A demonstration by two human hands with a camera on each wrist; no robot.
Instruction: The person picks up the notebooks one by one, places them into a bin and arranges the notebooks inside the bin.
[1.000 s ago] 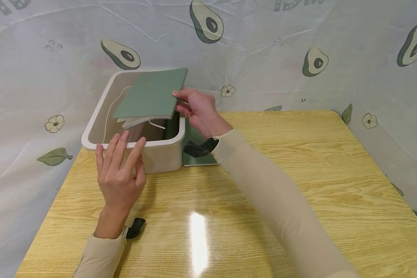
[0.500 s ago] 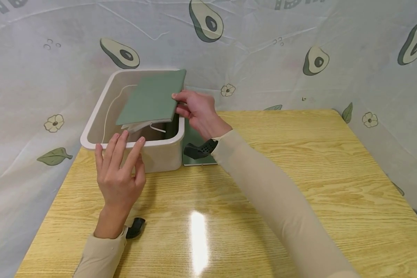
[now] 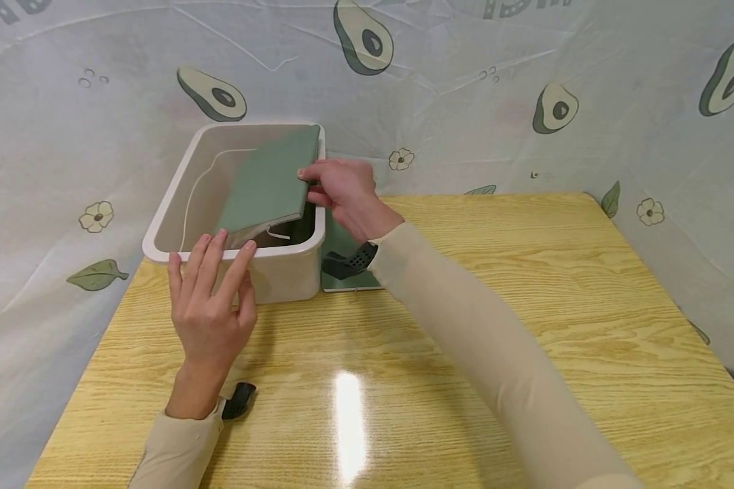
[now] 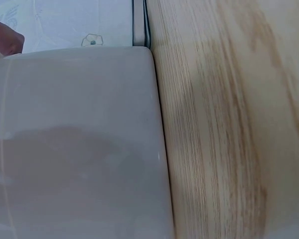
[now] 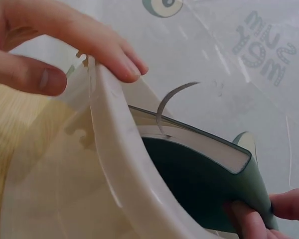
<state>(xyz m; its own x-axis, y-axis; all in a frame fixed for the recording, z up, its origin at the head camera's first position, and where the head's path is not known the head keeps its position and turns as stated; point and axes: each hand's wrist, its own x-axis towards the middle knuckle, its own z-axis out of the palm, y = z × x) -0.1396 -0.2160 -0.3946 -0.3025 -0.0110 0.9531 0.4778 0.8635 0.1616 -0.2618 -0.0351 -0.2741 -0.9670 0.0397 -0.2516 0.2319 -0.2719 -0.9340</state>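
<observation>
My right hand (image 3: pixel 344 192) pinches a green notebook (image 3: pixel 272 180) by its spine, thumb on top and fingers beneath. The notebook slants down to the left inside a white plastic bin (image 3: pixel 281 275), its left part below the rim. In the right wrist view its page block and a ribbon bookmark (image 5: pixel 178 93) show, the ribbon hanging out from the pages. My left hand (image 3: pixel 213 309) rests its fingertips on the bin's near rim, fingers spread and straight. The left wrist view is mostly filled by the bin's outer wall (image 4: pixel 79 139).
Another green notebook (image 3: pixel 342 280) lies flat on the wooden table (image 3: pixel 495 285), right against the bin's right side and partly hidden by the right wrist. A cloth printed with avocados (image 3: pixel 367 41) hangs behind the table. Black straps (image 3: pixel 240 402) are on both wrists.
The notebook has come down into the bin, its left edge dropping from above the rim to a steeper slant inside. My right hand has shifted slightly left; the left hand stays put.
</observation>
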